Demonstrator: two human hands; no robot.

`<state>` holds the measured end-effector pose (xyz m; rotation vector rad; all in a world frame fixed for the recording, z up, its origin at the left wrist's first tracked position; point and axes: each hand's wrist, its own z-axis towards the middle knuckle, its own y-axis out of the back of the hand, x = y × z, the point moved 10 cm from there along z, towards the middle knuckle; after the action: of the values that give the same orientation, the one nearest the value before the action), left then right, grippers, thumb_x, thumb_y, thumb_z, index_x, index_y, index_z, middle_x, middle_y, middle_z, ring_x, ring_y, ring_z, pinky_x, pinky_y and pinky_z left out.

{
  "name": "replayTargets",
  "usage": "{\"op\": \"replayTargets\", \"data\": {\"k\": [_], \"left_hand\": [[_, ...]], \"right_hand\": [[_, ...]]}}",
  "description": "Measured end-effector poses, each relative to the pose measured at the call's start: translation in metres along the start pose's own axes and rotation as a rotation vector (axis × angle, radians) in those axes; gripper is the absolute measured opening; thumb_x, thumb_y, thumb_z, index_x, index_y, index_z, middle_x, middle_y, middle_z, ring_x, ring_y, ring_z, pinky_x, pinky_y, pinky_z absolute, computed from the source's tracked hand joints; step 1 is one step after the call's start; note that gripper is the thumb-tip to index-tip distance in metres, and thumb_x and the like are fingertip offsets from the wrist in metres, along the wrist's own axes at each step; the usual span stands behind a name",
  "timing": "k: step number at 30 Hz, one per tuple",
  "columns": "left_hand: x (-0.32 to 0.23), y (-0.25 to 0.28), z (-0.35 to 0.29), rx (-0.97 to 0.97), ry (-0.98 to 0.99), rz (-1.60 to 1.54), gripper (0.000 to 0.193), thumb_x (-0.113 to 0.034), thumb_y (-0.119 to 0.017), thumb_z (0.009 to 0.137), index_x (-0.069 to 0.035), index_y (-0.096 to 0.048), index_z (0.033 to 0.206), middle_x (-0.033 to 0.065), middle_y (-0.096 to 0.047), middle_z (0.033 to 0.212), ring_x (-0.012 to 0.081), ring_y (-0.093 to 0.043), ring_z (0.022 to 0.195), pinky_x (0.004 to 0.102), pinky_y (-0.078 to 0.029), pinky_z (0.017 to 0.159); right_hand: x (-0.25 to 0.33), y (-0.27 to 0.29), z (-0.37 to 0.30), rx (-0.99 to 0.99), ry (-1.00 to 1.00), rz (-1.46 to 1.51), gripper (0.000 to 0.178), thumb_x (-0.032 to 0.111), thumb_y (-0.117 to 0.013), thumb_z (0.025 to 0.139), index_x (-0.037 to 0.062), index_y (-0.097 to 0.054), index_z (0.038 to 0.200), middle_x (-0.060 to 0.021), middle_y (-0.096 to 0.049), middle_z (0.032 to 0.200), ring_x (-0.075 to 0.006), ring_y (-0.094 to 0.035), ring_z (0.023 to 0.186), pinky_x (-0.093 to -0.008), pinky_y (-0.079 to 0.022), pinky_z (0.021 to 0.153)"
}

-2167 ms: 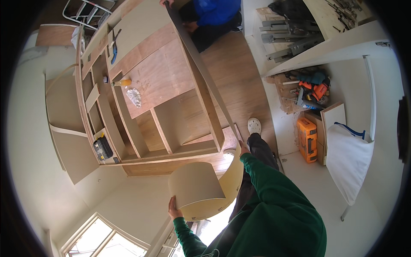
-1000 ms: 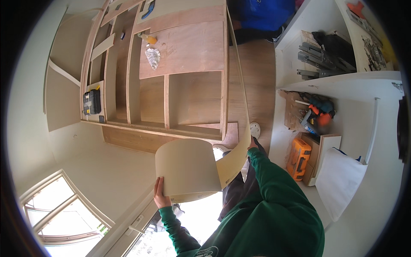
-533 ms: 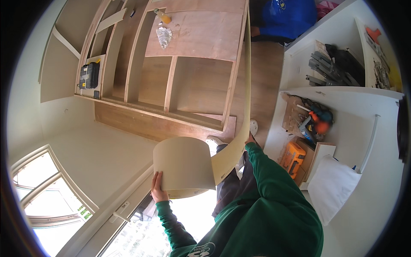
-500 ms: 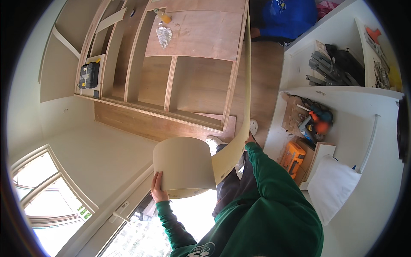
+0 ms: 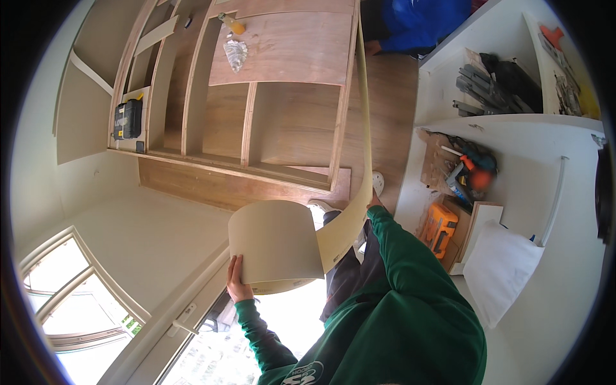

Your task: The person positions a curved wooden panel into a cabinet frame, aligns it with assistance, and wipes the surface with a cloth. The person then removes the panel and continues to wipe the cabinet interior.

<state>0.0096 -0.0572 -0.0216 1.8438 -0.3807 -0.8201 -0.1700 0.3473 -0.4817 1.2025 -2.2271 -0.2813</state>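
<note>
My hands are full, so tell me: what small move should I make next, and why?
Perhaps ease the strip toward the wooden frame with your right hand, while your left hand steadies the coil: the strip looks close to the frame near the person in blue but stands apart by your right hand.

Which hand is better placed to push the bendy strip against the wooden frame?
Probably the right hand: it holds the strip closer to the wooden frame, while the left hand supports the coiled part farther away.
</note>
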Motion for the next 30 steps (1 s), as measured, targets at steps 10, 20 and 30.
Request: {"op": "replayTargets", "data": {"k": [10,20,30], "left_hand": [[-0.004,-0.002,0.008,0.015,-0.024,0.015,0.042,-0.002,-0.057,0.08,-0.01,-0.062,0.121,0.0147,-0.058,0.127,0.0327,-0.057,0.114,0.0384,-0.048,0.094],[0.037,0.011,0.003,0.013,0.024,0.038,0.045,0.001,-0.056,0.079,-0.009,-0.06,0.123,0.0159,-0.057,0.127,0.0325,-0.057,0.115,0.0384,-0.048,0.096],[0.078,0.041,0.002,-0.085,0.076,0.031,0.046,0.005,-0.049,0.08,-0.007,-0.06,0.123,0.0154,-0.059,0.125,0.0314,-0.058,0.114,0.0375,-0.047,0.096]], "right_hand": [[0.005,-0.001,0.001,0.008,-0.018,0.014,0.096,0.003,-0.065,0.073,0.0332,-0.012,0.148,-0.0239,-0.064,0.106,-0.0403,-0.063,0.098,-0.0471,-0.05,0.083],[0.013,-0.002,-0.002,0.002,-0.042,0.004,0.095,0.004,-0.065,0.073,0.0324,-0.013,0.148,-0.0238,-0.064,0.107,-0.0404,-0.062,0.098,-0.0473,-0.05,0.083],[0.025,-0.016,0.005,0.014,0.011,-0.042,0.085,0.011,-0.064,0.073,0.0245,-0.022,0.146,-0.026,-0.062,0.109,-0.0421,-0.061,0.099,-0.0484,-0.05,0.085]]}}
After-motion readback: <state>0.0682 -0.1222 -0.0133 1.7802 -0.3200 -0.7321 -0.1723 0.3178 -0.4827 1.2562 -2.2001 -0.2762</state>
